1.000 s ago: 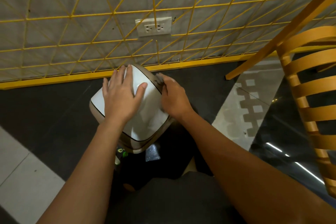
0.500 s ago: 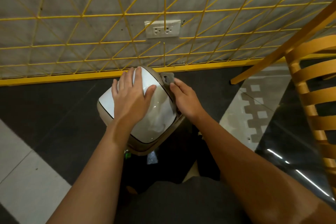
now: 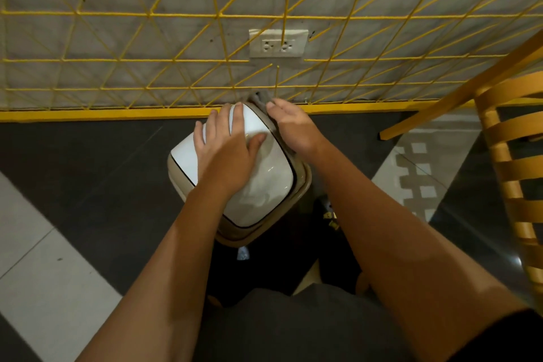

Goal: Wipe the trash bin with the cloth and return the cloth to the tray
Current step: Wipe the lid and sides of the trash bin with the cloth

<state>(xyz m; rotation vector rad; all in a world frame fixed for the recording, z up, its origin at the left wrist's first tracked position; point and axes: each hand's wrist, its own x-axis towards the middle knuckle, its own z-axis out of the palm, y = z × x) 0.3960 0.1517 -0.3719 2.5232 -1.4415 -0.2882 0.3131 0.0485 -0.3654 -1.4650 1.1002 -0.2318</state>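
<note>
A small trash bin (image 3: 266, 185) with a glossy white lid and a beige rim stands on the dark floor below me. My left hand (image 3: 224, 145) lies flat on the lid, fingers spread. My right hand (image 3: 289, 123) presses a grey cloth (image 3: 258, 98) against the bin's far right rim; only a corner of the cloth shows past the fingertips. No tray is in view.
A yellow wire grid (image 3: 176, 38) covers the grey wall, with a white socket (image 3: 278, 43) above the bin. A yellow wooden chair (image 3: 517, 161) stands at the right. A patterned rug (image 3: 423, 173) lies beside the bin.
My right hand has slid the cloth along the bin's right edge towards the far corner near the wall. My left hand stays flat on the lid.
</note>
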